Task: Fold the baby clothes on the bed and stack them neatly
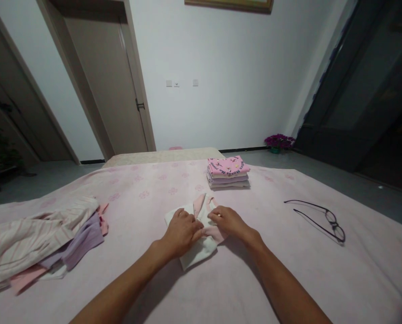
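- The small white and pink garment (197, 254) lies partly folded on the near middle of the bed (255, 288), which is covered with a pale pink flowered sheet
- The left hand (182, 231) rests palm down on the white part, fingers bent onto the cloth, its grip open and clasping nothing
- The right hand (228, 221) lies on the pink part just right of it, fingertips almost touching the left hand; I cannot tell whether its grip pinches the fabric
- A loose pile of clothes (42, 238), striped, lilac and pink, sits at the left
- A neat stack of folded clothes (228, 173), pink on top, stands farther off
- A pair of glasses (322, 218) lies open at the right, well apart from the hands
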Tool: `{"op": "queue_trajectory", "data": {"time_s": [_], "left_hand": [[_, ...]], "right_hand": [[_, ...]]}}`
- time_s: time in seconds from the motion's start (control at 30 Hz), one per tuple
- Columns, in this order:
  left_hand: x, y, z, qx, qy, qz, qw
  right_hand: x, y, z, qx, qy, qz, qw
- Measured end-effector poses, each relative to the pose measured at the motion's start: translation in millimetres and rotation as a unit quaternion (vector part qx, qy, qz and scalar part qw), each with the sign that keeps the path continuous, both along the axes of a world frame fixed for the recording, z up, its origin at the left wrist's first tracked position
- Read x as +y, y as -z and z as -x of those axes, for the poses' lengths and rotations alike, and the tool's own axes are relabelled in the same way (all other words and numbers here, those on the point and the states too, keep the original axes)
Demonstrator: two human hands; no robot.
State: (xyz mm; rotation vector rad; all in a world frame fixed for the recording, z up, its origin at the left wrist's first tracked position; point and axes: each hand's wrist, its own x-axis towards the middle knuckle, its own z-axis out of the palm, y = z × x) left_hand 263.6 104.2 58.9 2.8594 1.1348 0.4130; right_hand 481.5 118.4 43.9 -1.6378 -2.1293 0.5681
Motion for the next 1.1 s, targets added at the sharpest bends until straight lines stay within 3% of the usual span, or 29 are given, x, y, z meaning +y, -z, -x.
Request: {"op": "queue_trajectory", "data": {"time_s": [0.1,0.2,0.3,0.37,0.43,0.5,0.57,0.6,0.7,0.83,0.97,1.03,1.1], "left_hand": [[-5.6,-5.0,4.4,0.052,0.011,-0.026,0.998],[-12.2,-8.9,20.9,0.087,-0.016,-0.001,0.996],[-17.1,-20.3,51.0,0.16,-0.079,0.057,0.982],[-19.3,-33.6,72.4,0.174,-0.125,0.088,0.973],[-21.2,-50.3,88.3,0.131,-0.168,0.103,0.971],[-22.9,-67.8,96.1,0.043,-0.196,0.109,0.974],[-24.4,-83.0,97.7,-0.068,-0.209,0.106,0.97],[-24.9,-88.9,97.3,-0.12,-0.215,0.099,0.964],[-26.3,-98.4,95.6,-0.226,-0.232,0.074,0.943],[-31.1,-90.9,83.7,-0.253,-0.215,0.079,0.94],[-35.3,-65.0,47.6,-0.255,-0.124,0.131,0.95],[-31.8,-55.1,34.6,-0.293,-0.088,0.198,0.931],[-23.4,-55.8,38.8,-0.37,-0.106,0.249,0.889]], "right_hand": [[1.5,9.6,-2.1,-0.068,0.089,-0.04,0.993],[-0.9,18.4,-0.9,-0.1,0.09,-0.013,0.991],[-3.9,14.9,2.5,-0.043,0.095,-0.027,0.994],[-5.9,3.2,6.8,0.066,0.076,-0.034,0.994],[-8.2,-14.3,12.4,0.218,0.018,-0.043,0.975],[-10.4,-33.8,17.5,0.365,-0.041,-0.061,0.928],[-11.4,-51.1,19.9,0.438,-0.066,-0.067,0.894],[-11.5,-58.2,20.0,0.437,-0.062,-0.069,0.895],[-12.4,-75.2,18.0,0.354,-0.022,-0.087,0.931],[-26.3,-99.7,24.8,0.377,-0.034,-0.114,0.919],[-49.3,-121.1,52.9,0.416,-0.1,-0.118,0.896],[-51.3,-119.9,65.2,0.421,-0.128,-0.108,0.891],[-40.1,-106.7,66.3,0.429,-0.131,-0.09,0.889]]}}
